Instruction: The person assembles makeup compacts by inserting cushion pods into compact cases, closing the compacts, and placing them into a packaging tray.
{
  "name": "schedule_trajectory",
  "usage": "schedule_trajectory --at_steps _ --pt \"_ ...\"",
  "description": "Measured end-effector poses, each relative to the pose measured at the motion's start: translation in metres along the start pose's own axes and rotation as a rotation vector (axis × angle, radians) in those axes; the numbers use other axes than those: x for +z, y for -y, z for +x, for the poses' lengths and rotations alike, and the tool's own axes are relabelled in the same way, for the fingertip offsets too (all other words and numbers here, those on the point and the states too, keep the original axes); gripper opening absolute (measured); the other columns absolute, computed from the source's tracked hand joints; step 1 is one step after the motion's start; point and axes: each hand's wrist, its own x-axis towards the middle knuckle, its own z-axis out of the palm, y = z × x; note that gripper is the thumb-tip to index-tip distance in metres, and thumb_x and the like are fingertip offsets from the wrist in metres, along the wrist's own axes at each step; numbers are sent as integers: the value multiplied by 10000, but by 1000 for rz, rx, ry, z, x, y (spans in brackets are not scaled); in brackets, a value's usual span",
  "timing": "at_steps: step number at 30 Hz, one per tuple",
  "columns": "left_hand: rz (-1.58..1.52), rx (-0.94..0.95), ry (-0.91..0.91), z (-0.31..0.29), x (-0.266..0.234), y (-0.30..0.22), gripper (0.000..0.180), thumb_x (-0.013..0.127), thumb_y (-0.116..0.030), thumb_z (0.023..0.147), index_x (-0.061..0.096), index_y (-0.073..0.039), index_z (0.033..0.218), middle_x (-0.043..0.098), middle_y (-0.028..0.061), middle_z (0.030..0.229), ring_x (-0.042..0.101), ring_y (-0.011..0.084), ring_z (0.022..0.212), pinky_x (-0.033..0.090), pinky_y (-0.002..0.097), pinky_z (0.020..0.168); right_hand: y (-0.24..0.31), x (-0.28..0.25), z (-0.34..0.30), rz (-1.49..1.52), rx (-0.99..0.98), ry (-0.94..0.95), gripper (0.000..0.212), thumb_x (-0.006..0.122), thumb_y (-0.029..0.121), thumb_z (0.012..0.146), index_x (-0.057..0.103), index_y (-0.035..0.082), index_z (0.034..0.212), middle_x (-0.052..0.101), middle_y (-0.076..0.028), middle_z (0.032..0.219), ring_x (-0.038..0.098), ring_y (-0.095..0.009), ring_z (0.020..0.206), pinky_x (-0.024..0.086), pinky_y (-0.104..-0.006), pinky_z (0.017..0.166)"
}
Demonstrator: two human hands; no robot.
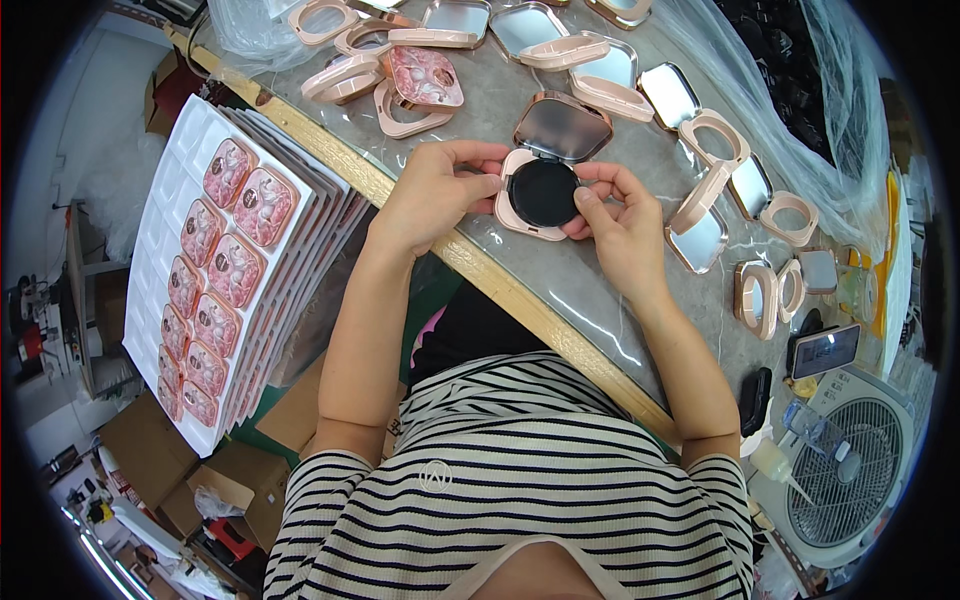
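Hands (425, 205): gripping a pale-pink rounded-square mirrored compact (512, 213); fingers (480, 187) partly hidden
Compact base: round black disc (544, 193)
White plastic tray (152, 262): glossy pink-patterned square cases (265, 207)

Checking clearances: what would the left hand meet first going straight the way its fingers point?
The left hand would first meet the pink compact base, right at its fingers; exact depth is hard to judge.
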Motion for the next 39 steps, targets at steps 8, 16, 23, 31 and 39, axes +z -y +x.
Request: schedule_trajectory --at_steps 8,16,23,31,39 --pt "-63 -35 11 -1 1 -1 318 619 7 815 596 68 1126 661 120 961 637 155 814 542 268 709 -3 0 -3 -86 -27 24 251 572 -10 865 566 -18 1116 551 -34 745 618 -110 597 488 -230 521" --pt "-46 37 41 -2 1 4 389 657 22 783 582 58 1164 663 128 1019 650 152 834 536 265 737 -10 -2 0 33 -44 10 292 626 4 842 564 -35 1125 546 -22 783 550 -67 600 437 -224 476" --pt "-42 128 24 -12 2 7 401 663 69 755 589 67 1149 670 123 969 649 151 844 533 258 741 6 -16 2 -73 128 221 366 658 169 863 524 -31 1139 581 -34 889 514 -43 578 388 -194 461" --pt "-305 164 179 -23 1 -7 428 702 36 733 579 99 1138 664 140 974 650 150 850 530 264 771 21 -20 -6 92 -6 256 287 647 207 883 549 3 1061 611 -9 856 501 -10 607 367 -161 480" --pt "-98 204 86 -32 11 -19 341 705 -20 759 628 65 1080 672 97 893 623 112 768 508 240 726 39 -16 -14 93 -126 141 292 667 162 866 539 -15 1059 614 -4 808 529 -26 621 413 -165 504"
